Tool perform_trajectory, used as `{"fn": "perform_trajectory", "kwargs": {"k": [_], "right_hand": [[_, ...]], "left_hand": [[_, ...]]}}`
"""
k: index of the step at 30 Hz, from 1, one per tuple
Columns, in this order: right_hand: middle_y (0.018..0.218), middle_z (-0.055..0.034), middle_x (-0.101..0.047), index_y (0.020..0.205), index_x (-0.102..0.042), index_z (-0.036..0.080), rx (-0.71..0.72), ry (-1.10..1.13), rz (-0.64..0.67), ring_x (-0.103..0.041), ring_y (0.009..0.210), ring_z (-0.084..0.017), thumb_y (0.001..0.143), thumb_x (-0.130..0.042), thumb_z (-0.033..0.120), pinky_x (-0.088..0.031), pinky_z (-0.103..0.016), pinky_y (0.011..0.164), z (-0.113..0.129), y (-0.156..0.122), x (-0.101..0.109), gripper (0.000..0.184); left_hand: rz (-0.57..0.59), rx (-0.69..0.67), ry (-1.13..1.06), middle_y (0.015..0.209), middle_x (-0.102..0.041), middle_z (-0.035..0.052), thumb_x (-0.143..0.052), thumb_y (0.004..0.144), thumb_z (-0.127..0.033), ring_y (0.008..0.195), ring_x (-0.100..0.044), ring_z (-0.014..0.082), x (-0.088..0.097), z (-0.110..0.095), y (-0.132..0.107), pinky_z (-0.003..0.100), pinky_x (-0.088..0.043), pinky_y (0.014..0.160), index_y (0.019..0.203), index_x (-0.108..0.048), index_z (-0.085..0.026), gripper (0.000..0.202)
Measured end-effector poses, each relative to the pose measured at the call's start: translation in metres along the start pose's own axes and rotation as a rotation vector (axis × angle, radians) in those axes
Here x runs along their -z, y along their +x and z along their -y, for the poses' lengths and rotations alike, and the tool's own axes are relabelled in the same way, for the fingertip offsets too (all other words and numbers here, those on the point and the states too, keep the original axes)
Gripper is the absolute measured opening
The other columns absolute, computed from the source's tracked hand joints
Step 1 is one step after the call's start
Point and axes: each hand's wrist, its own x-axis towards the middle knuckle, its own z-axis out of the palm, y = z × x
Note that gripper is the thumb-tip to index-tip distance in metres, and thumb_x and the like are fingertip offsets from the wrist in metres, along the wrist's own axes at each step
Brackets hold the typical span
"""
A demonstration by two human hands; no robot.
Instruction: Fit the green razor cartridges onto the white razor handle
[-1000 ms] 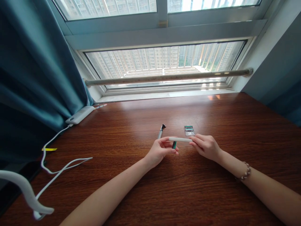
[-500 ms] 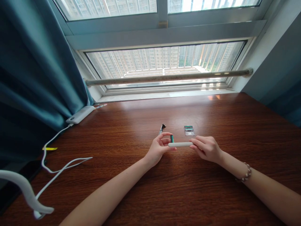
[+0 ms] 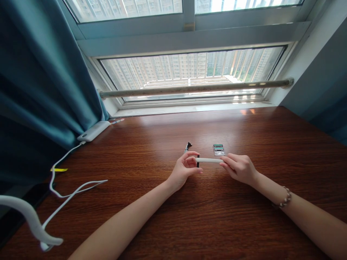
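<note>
My left hand (image 3: 184, 169) pinches a dark razor blade cartridge (image 3: 198, 161) upright between thumb and fingertips. My right hand (image 3: 240, 167) is closed on the near end of a white razor handle (image 3: 211, 160), which lies level between both hands. The handle's left tip meets the cartridge; whether the two are locked together I cannot tell. Just beyond my left hand lies a thin razor with a dark head (image 3: 188, 145), partly hidden by the fingers. A clear blade case (image 3: 218, 149) with green-and-black cartridges rests on the table beyond my right hand.
The brown wooden table (image 3: 151, 216) runs up to the window ledge. A white power adapter (image 3: 93, 131) with a white cable (image 3: 78, 189) lies at the left, near a yellow strip (image 3: 59, 169). A curved white stand (image 3: 29, 216) rises at the lower left. A blue curtain (image 3: 48, 72) hangs there.
The handle's left end has moved up from below the cartridge to its middle. The cartridge has turned, so its green face no longer shows. Both hands stay nearly in place.
</note>
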Motion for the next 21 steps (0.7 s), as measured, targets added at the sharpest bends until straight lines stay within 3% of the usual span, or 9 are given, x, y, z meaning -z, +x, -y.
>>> {"fn": "perform_trajectory", "kwargs": {"k": [3,13,21], "right_hand": [[0.064,-0.0017,-0.053,0.090,-0.060,0.014,-0.033,-0.013,-0.020,-0.045,0.055,-0.009,0.082,-0.050,0.024,-0.031,-0.022,0.053,-0.0012,-0.0001,0.0002,0.016],[0.067,-0.0013,-0.054,0.091,-0.059,0.015,0.070,0.086,0.026,-0.043,0.054,-0.009,0.081,-0.051,0.023,-0.030,-0.023,0.051,0.0019,0.0000,0.0036,0.015],[0.063,-0.0014,-0.053,0.090,-0.061,0.015,-0.046,0.009,-0.007,-0.045,0.054,-0.009,0.082,-0.050,0.024,-0.031,-0.021,0.052,-0.0009,0.0022,0.0004,0.017]], "left_hand": [[-0.007,-0.002,0.008,0.072,-0.049,-0.0026,-0.070,0.057,-0.009,0.062,-0.051,0.0090,0.0002,-0.0002,0.0001,0.033,-0.052,0.062,0.097,-0.052,-0.019,0.045],[-0.071,0.020,0.092,0.071,-0.057,-0.0005,-0.073,0.054,-0.012,0.066,-0.055,0.0105,0.0031,-0.0020,-0.0003,0.025,-0.048,0.065,0.097,-0.059,-0.015,0.045],[-0.068,-0.053,0.139,0.078,-0.064,0.0043,-0.072,0.057,-0.015,0.066,-0.058,0.0133,0.0056,-0.0025,-0.0019,0.028,-0.047,0.064,0.094,-0.056,-0.014,0.040]]}}
